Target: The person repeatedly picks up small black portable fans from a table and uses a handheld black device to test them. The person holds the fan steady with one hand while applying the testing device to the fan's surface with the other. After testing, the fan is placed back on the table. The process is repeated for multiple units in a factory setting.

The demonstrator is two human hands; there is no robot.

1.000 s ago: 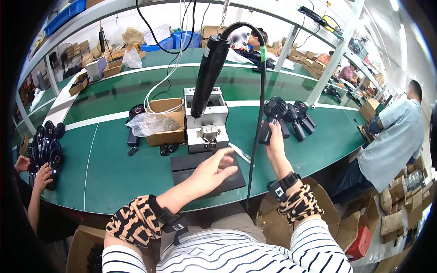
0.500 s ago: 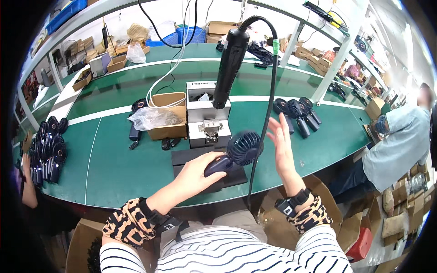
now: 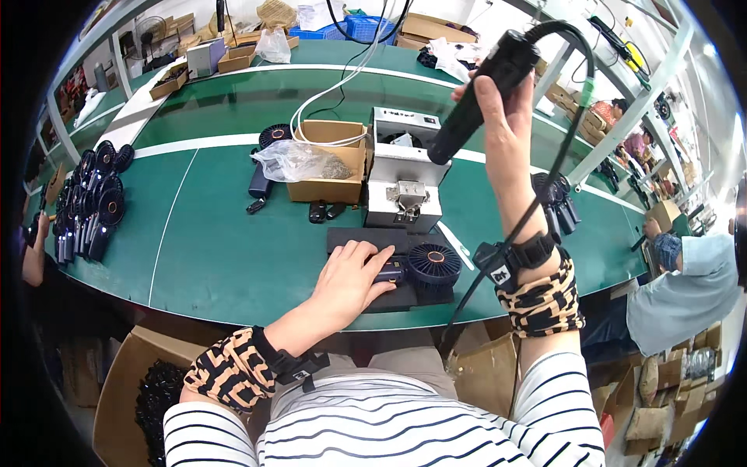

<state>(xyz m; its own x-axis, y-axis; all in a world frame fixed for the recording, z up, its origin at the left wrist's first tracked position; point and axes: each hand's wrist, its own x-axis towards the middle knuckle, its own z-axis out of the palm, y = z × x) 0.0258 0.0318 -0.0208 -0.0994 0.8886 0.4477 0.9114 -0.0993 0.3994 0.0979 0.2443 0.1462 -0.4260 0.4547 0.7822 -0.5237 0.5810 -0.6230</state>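
Observation:
A dark blue handheld fan [image 3: 433, 266] lies on a black pad [image 3: 350, 237] at the table's near edge, its round head to the right. My left hand [image 3: 350, 280] rests on its handle, fingers curled over it. Raised at the upper right, my right hand [image 3: 506, 117] is wrapped round a black electric screwdriver [image 3: 482, 97]. The tool hangs on a thick black cable and tilts, its tip down and left. Below that tip stands a white box-shaped machine [image 3: 389, 187] with a metal fixture on its front.
A cardboard box [image 3: 327, 191] with a plastic bag stands left of the machine, another fan [image 3: 261, 183] beside it. Many fans [image 3: 93, 202] are heaped at the far left; more fans [image 3: 556, 204] lie right of my forearm. A person [image 3: 685, 288] works at the right.
The fan has gone from held up in my left hand to lying on the pad. My right hand, empty before, has risen and taken hold of the screwdriver, tilting it.

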